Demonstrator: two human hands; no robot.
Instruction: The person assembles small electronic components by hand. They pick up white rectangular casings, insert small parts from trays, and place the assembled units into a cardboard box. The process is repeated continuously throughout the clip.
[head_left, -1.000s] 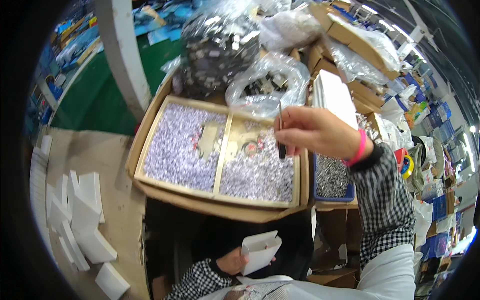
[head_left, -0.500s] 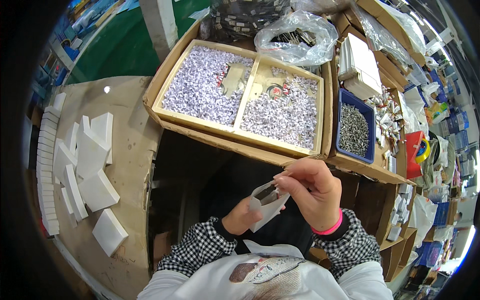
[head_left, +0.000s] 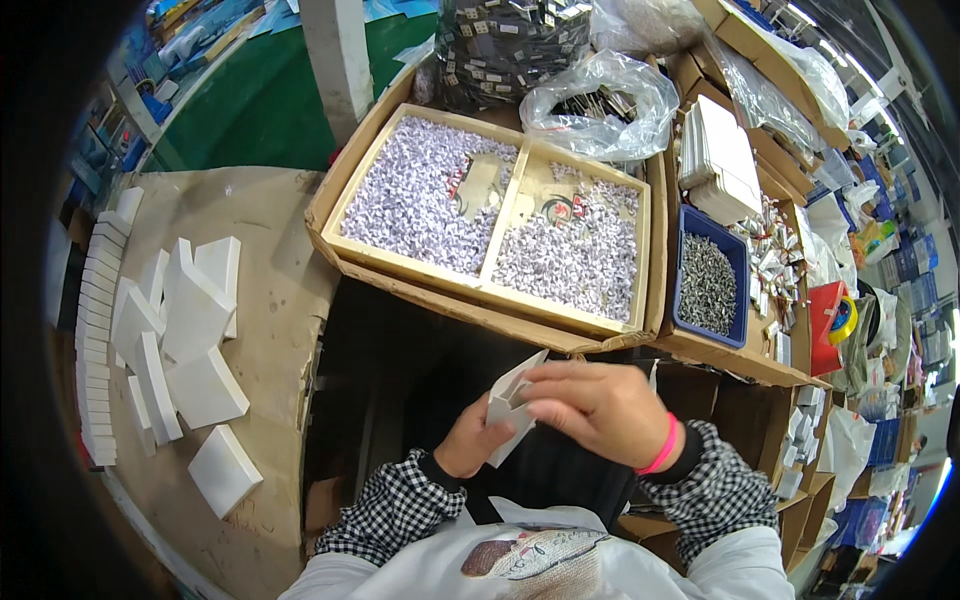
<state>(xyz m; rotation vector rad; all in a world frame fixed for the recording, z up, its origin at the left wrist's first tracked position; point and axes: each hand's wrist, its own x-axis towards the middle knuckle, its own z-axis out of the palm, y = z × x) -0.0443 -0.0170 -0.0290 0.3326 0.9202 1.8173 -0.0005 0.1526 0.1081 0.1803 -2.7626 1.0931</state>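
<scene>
So L hand holds wht box mouth up, axis tilted R.

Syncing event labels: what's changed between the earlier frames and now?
The right hand moved from over the divided tray back toward the body, to the mouth of the open white box. The dark strip it held no longer shows; whether it's been released is hidden. Unchanged: the left hand holds the box; the loose white boxes lie at left.
</scene>
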